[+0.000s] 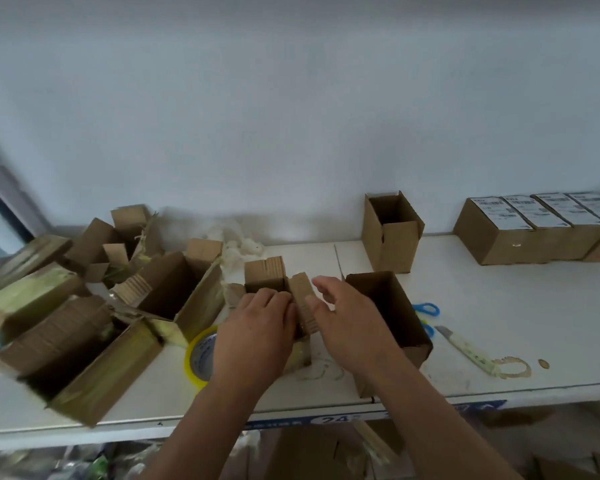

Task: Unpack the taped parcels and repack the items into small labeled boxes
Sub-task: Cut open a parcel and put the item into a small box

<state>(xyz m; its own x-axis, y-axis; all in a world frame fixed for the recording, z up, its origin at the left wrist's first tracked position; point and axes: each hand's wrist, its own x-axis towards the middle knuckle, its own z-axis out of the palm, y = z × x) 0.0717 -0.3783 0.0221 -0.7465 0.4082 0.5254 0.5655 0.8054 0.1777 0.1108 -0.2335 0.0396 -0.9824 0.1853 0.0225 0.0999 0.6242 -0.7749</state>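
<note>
A small brown cardboard parcel [267,273] with its flaps up stands at the middle of the white table [499,306]. My left hand [257,336] lies over its near side, fingers curled on the front edge. My right hand [343,317] is beside it with fingers spread and relaxed, the thumb touching the parcel's right flap [303,299]. An open small box [388,310] lies just right of my right hand. Another open small box [392,230] stands upright farther back. Several closed boxes with white labels [534,230] are lined up at the far right.
Several opened, taped parcels [84,327] crowd the left of the table. A yellow tape roll [198,355] sits under my left wrist. Blue-handled scissors [428,310] and a utility knife [465,351] lie to the right. White packing filler [239,242] sits by the wall.
</note>
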